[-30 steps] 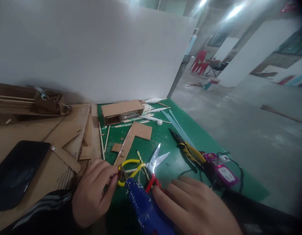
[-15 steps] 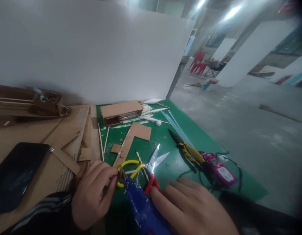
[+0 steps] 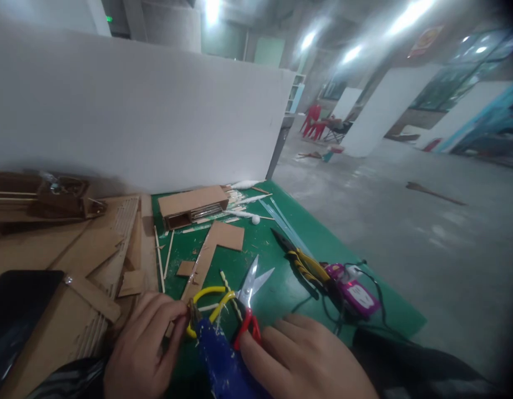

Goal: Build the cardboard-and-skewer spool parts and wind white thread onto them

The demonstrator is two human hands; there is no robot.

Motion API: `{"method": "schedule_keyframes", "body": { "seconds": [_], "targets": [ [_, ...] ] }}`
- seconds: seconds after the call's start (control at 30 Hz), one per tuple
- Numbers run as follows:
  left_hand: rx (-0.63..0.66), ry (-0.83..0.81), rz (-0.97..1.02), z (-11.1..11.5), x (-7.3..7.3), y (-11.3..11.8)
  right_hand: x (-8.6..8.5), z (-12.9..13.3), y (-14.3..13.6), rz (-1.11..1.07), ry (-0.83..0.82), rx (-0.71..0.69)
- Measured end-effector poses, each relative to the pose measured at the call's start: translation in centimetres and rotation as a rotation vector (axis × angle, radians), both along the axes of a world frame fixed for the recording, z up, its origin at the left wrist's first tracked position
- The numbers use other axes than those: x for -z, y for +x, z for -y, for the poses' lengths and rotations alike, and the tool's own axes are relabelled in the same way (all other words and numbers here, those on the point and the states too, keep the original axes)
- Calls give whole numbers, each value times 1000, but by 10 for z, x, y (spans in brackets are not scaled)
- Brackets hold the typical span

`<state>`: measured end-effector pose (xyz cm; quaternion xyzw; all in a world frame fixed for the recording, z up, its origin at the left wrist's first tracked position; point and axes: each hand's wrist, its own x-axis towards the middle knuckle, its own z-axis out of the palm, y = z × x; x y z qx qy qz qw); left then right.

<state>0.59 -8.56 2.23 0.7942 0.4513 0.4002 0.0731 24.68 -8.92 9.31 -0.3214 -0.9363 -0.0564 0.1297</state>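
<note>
My left hand pinches a small brown piece between thumb and fingertips. Against that piece rests the tip of a blue tool, likely a glue gun, with pale strands stuck on it. My right hand is wrapped round the blue tool's body. Just beyond the hands, open scissors with red handles lie on the green table, blades pointing away. A yellow-handled tool lies beside them, partly behind the blue tool. An L-shaped cardboard piece sits further back.
Black-and-yellow pliers and a purple device with a cable lie right on the green table. A cardboard box and thin sticks stand behind. Cardboard sheets and a dark phone-like slab are left. A white panel rises behind.
The camera view has tilted up and shifted right, so the table things appear lower and further left. Both hands keep nearly the same hold and place relative to the tools.
</note>
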Motion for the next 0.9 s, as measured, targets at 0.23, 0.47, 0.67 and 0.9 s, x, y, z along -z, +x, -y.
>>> {"method": "schedule_keyframes", "body": {
  "seconds": [0.23,0.47,0.67,0.9],
  "targets": [
    [8,77,-58,0,-1,-2,-2,-1,-3,10,-28,9],
    [-9,25,-37,3,-2,-3,-1,-4,-3,10,-2,-38],
    [-26,23,-24,3,-2,-2,-1,-5,-5,-4,25,-44],
    [-39,26,-51,1,-1,-1,-3,-3,-4,19,2,-35]
  ]
}}
